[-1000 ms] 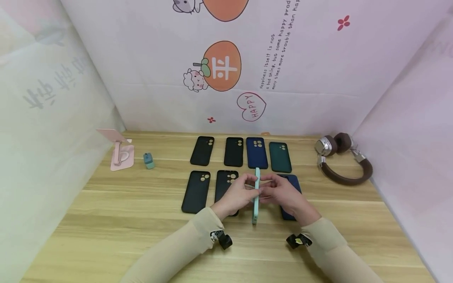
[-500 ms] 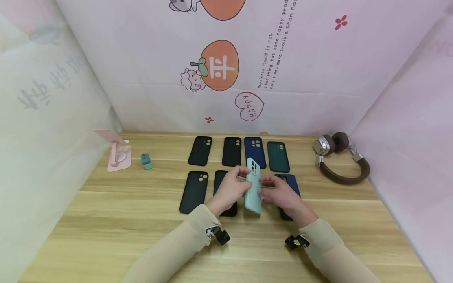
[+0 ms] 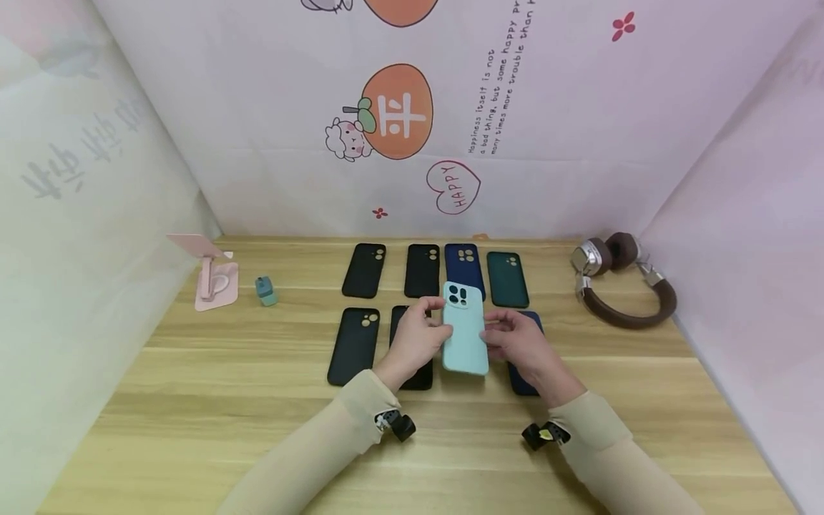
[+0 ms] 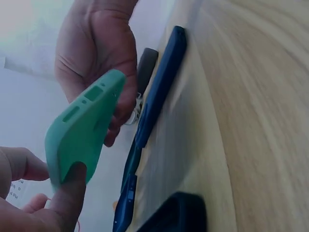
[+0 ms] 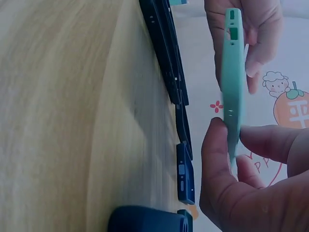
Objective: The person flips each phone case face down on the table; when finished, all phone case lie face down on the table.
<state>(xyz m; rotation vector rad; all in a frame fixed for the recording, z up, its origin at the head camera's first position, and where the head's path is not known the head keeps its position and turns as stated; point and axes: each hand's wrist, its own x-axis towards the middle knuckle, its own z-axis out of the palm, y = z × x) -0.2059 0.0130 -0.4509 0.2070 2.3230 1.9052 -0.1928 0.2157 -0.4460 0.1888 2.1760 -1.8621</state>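
Observation:
A mint-green phone case [image 3: 466, 340] is held up over the table, its camera cutouts at the far end. My left hand [image 3: 417, 336] pinches its left edge, with the thumb on the broad back in the left wrist view. My right hand [image 3: 520, 342] pinches the right edge between thumb and fingers, as the right wrist view shows. Slim port cutouts mark the near edge of the mint case [image 4: 86, 104]. Partly under my left hand lies a black phone case [image 3: 418, 377]; a navy phone case [image 3: 523, 381] lies partly behind my right hand.
Along the back lie two black phone cases [image 3: 364, 270], a navy one [image 3: 465, 263] and a dark green one [image 3: 508, 280]. Another black case [image 3: 352, 350] lies front left. Brown headphones [image 3: 631, 315] sit right; a pink stand [image 3: 217, 286] and small blue-green object [image 3: 265, 290] sit left.
The mint case has turned from edge-on to showing its broad back to the head view, and its near end has lifted away from me. Both hands stay at its sides.

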